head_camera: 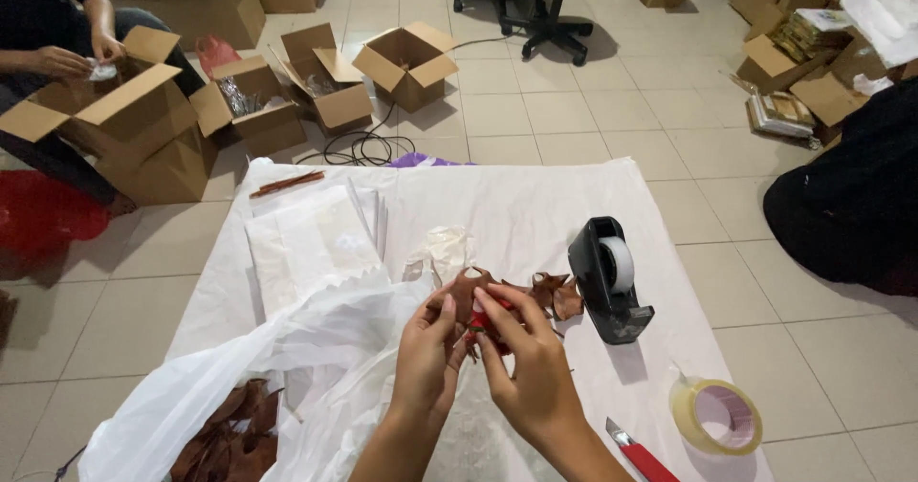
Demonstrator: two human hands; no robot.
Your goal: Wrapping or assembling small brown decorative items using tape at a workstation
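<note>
Two hands are working together here: we are pinching a small red piece (481,321) with a brown leaf-shaped cutout (469,289) between the fingertips of our left hand (426,353) and our right hand (531,367), just above the white paper sheet (516,205) on the floor. Both hands are closed on this item, fingers pressed close to each other. Some more brown leaves (557,295) are lying just beside it, touching the black tape dispenser (607,279). Near our left arm a white plastic bag (239,386) is holding many brown leaves, so we judge much is remaining. A roll of clear tape (717,415) and a red cutter (636,455) are waiting at the right. Farther away, another person is reaching into a cardboard box (124,109).
</note>
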